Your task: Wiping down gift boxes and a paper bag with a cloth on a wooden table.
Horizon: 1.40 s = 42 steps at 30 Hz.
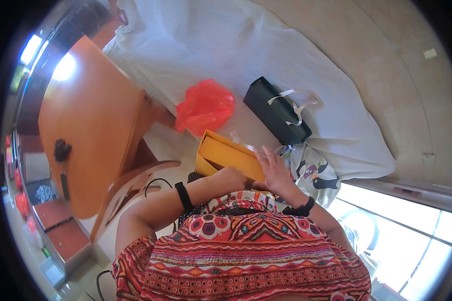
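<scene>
A yellow box-shaped bag lies tilted in front of my body, with a dark gap along its near side and a bit of white ribbon at its far edge. My left hand is at its near side, fingers curled downward; whatever they hold is hidden. Against the bag's right end rests my right hand, its fingers stretched out and pointing away from me. Beyond the hands, a dark green gift bag with white ribbon handles lies on the white cloth. Left of it is a crumpled red plastic bag.
A printed cloth bag lies just right of my right hand. At the left stand a wooden table and a curved wooden chair back. The white cloth covers a wide surface ahead. A bright window is at the lower right.
</scene>
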Motion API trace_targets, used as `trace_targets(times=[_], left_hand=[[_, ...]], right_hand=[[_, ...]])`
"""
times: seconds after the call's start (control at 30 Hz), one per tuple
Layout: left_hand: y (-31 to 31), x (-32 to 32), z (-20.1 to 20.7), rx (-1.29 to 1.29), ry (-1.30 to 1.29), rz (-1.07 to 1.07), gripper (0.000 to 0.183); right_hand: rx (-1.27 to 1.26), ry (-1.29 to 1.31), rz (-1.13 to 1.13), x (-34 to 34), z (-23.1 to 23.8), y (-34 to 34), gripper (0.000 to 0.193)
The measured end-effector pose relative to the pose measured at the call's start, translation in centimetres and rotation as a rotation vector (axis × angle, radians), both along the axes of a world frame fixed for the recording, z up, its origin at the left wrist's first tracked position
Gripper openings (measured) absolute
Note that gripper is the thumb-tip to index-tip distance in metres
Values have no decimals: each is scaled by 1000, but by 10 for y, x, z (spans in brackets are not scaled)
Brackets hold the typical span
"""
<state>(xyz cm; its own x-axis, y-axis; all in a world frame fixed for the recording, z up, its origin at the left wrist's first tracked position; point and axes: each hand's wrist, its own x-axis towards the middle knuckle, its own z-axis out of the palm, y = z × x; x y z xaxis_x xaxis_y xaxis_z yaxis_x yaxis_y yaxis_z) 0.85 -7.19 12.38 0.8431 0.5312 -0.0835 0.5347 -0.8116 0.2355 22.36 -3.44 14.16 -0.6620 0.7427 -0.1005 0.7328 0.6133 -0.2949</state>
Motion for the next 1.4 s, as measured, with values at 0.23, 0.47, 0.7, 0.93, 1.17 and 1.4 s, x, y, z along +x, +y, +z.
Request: trace_targets(times=[0.23, 0.47, 0.7, 0.93, 1.17, 1.4], left_hand=[[7, -3, 11, 24, -16, -11, 13], [2, 6, -27, -85, -154, 76, 10], [8, 13, -26, -215, -67, 107, 13], [9, 8, -20, -121, -194, -70, 13], [4, -17, 8, -27, -197, 37, 5], [-8, -130, 46, 339, -334, 425, 24]], right_hand=[[58, 6, 31, 6, 2, 9, 99], [183, -21, 60, 1, 12, 6, 95], [80, -39, 70, 3, -7, 14, 96], [-300, -159, 49, 3, -12, 26, 89], [-440, -30, 48, -14, -16, 34, 82], [-382, 235, -151, -130, 3, 42, 68]])
